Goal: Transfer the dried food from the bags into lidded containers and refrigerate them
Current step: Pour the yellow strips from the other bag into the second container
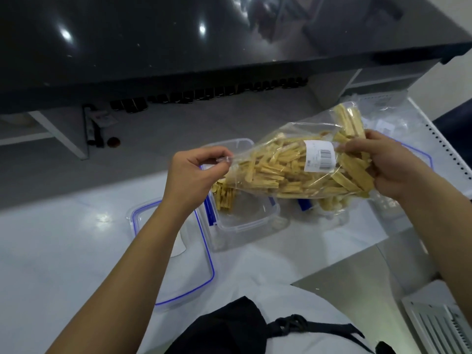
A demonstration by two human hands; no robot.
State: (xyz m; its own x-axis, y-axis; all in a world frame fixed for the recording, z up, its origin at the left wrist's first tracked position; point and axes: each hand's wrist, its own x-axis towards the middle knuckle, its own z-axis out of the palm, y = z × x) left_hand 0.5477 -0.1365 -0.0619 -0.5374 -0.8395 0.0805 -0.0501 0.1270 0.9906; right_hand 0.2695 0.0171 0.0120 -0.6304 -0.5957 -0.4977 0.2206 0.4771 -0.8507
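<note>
I take the clear container (240, 215) on the white table (63, 251) as my landmark. Left of it a blue-rimmed lid (201, 254) lies flat on the table, partly under my left forearm. Above the container's left edge my left hand (194, 175) pinches the bag's open mouth between thumb and fingers (217, 155). The clear bag (293, 167) of yellow dried sticks (275, 172) hangs tilted over the container, mouth down, with some sticks (224, 198) already inside at its left wall. To the container's upper right my right hand (388, 167) grips the bag's raised end, fingers curled round it. A white barcode label (320, 155) faces me on the bag.
</note>
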